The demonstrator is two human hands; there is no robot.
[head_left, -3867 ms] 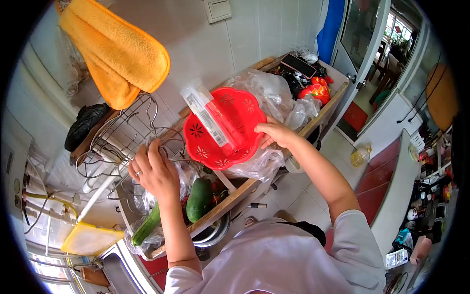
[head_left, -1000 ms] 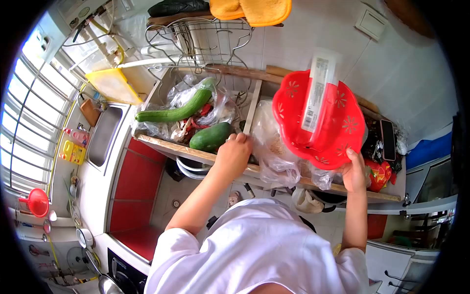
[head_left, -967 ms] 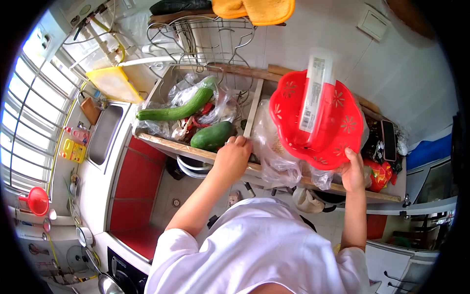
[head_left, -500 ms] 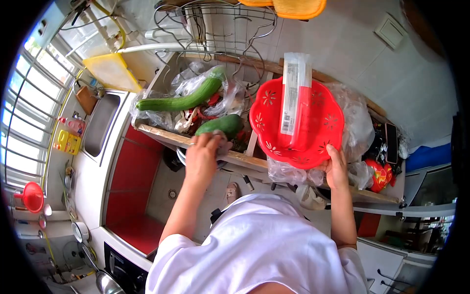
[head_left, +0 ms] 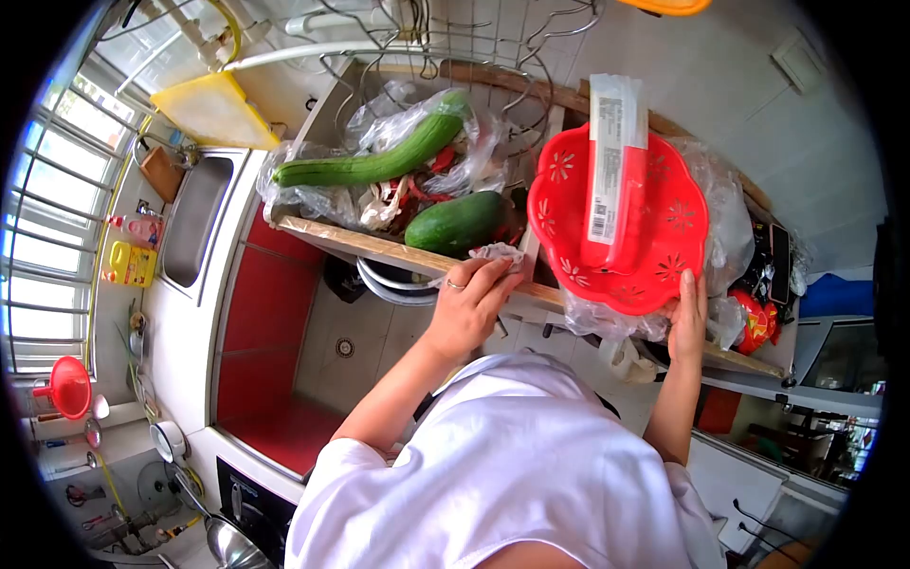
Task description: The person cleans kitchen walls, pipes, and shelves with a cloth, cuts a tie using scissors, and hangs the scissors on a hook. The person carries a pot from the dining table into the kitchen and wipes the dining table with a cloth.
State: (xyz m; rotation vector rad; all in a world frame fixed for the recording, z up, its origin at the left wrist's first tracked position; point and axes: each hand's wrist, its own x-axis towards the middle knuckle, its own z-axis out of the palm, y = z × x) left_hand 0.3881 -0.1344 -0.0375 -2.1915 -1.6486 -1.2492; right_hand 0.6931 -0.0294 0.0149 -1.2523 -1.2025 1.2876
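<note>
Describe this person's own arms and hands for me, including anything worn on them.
Both arms come out of a loose, plain white, short-sleeved fabric shirt, leaving the forearms bare. The left hand wears a slim, shiny ring; no ring shows on the right hand, which is partly hidden. Neither wears a glove, and no watch or bracelet shows.

Your basket right of centre's bright red with flower cutouts, your shirt at the bottom's white.
</note>
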